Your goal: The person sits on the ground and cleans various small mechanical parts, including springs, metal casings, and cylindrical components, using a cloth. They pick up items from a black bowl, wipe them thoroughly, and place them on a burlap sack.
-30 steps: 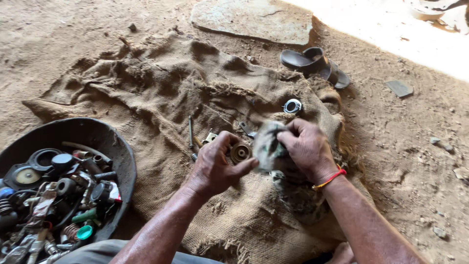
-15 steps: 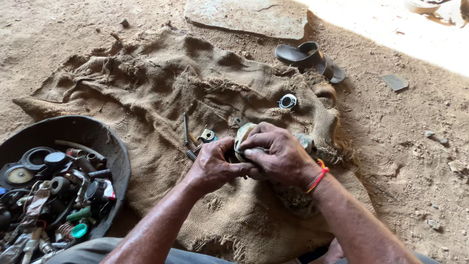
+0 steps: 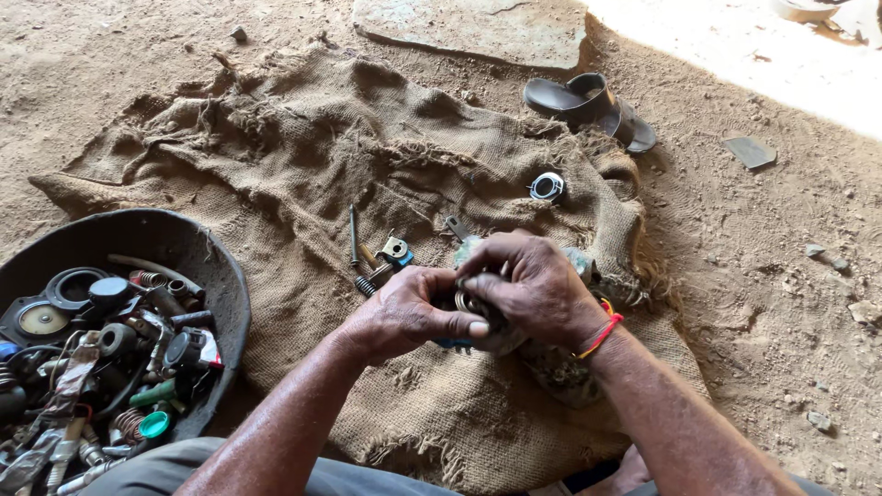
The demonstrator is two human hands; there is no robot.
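Note:
My left hand (image 3: pixel 404 312) and my right hand (image 3: pixel 528 287) are closed together over a small round metal part (image 3: pixel 473 305) wrapped in a dirty grey rag (image 3: pixel 560 363), held just above a burlap sack (image 3: pixel 303 156) spread on the dirt. My fingers hide most of the part. A red thread band circles my right wrist. Just beyond my hands lie a thin metal rod (image 3: pixel 352 234), a small spring (image 3: pixel 366 287) and a small metal bracket (image 3: pixel 396 249).
A black basin (image 3: pixel 175 241) at the left holds several springs, rubber rings and metal parts. A round bearing ring (image 3: pixel 548 186) lies on the sack's far right. Black sandals (image 3: pixel 593 106) and a flat stone slab (image 3: pixel 469 32) lie beyond on the dirt floor.
My right hand has come from the rag on the right over to my left hand, and both now close on the round part. The view has drifted slightly.

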